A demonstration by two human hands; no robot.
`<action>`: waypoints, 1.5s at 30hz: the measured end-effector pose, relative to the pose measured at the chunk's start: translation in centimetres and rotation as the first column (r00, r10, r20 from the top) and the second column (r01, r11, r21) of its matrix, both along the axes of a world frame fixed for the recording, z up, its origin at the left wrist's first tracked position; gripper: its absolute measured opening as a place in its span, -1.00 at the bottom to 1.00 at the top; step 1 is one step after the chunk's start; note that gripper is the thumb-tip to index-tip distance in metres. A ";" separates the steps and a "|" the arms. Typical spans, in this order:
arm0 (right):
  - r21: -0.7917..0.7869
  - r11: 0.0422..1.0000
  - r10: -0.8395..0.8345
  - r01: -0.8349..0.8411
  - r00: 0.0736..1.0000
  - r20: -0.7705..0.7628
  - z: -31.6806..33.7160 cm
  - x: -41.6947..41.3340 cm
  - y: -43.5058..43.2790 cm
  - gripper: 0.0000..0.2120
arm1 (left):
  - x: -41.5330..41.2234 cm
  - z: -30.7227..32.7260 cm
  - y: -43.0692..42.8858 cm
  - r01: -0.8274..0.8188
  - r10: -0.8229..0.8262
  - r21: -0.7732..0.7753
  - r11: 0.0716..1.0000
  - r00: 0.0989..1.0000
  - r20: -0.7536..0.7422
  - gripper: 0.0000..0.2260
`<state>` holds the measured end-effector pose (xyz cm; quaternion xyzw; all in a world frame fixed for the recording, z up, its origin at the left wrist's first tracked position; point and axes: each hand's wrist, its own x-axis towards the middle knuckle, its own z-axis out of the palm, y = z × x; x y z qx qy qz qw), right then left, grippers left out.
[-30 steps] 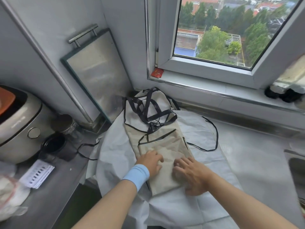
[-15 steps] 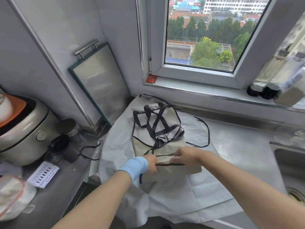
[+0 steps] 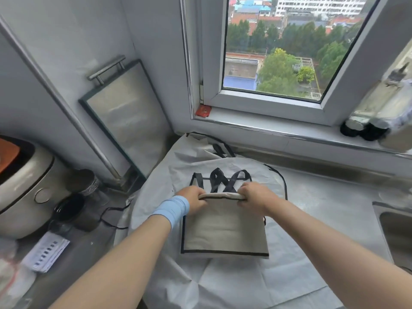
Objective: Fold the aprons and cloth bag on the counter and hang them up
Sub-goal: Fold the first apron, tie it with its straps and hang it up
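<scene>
A beige cloth bag with black trim lies folded on a white apron spread over the counter. My left hand, with a light blue wristband, grips the left end of the bag's folded far edge. My right hand grips the right end of that same edge. The bag's black straps stick out beyond the fold, crossed over each other. A thin black apron tie curves along the white apron at the right.
A rice cooker stands at the left, with a dark jar, a black cord and a paper slip. A metal-framed panel leans in the corner. A sink is at the right. Bottles sit on the window sill.
Both hands went from pressing flat on the bag to gripping its edge, and the bag has been folded over toward me. The straps are now bunched beyond the fold.
</scene>
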<state>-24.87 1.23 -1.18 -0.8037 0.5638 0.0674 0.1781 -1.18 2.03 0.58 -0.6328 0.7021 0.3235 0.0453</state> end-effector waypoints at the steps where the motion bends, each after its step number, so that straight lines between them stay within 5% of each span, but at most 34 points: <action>1: -0.042 0.999 0.005 -0.005 1.000 -0.001 -0.9 0.0 -0.8 -0.86 | -0.1 -0.7 -0.9 -0.006 0.006 -0.017 1.000 1.000 0.020 -0.82; 11: 0.010 0.994 -0.112 0.112 0.993 0.047 -7.3 -0.2 -7.9 -0.78 | -0.3 -8.0 -8.9 0.018 -0.017 -0.125 0.992 1.000 0.014 -0.88; 16: -0.036 0.983 -0.178 0.178 0.984 0.021 -8.9 0.5 -10.4 -0.73 | -1.3 -8.9 -9.7 -0.007 0.162 -0.392 0.920 0.918 0.362 -0.63; 19: -0.061 0.981 -0.187 0.183 0.981 -0.057 -9.4 0.7 -10.5 -0.72 | -3.0 -9.3 -8.1 0.151 0.083 -0.503 0.851 0.907 0.412 -0.55; 22: -0.269 0.950 -0.212 0.157 0.959 -0.190 -8.6 1.7 -9.6 -0.75 | -4.9 -10.0 -6.0 0.275 -0.193 -0.316 0.908 0.944 0.268 -0.58; 25: -0.457 0.888 -0.181 0.059 0.956 -0.229 -8.2 3.5 -7.4 -0.74 | -5.9 -11.6 -4.0 0.259 -0.211 -0.144 0.955 0.936 0.283 -0.46; 29: -0.313 0.943 -0.110 0.115 0.993 0.033 -11.1 5.1 -1.5 -0.54 | -5.8 -12.7 -2.8 0.216 -0.180 -0.110 0.970 0.945 0.272 -0.43; 35: -0.182 0.971 -0.158 0.153 0.987 -0.015 -13.4 1.8 2.5 -0.38 | -1.7 -13.2 0.3 0.358 -0.295 -0.148 0.922 0.897 0.329 -0.39; 40: -0.242 0.967 -0.097 0.076 0.993 -0.074 -12.7 1.5 2.6 -0.39 | 2.1 -12.7 2.0 0.348 -0.247 -0.164 0.923 0.863 0.442 -0.25; 45: -0.255 0.940 0.207 -0.228 0.973 -0.106 -9.9 2.3 4.1 -0.64 | -0.4 -9.6 2.8 0.430 -0.331 -0.223 0.875 0.866 0.374 -0.58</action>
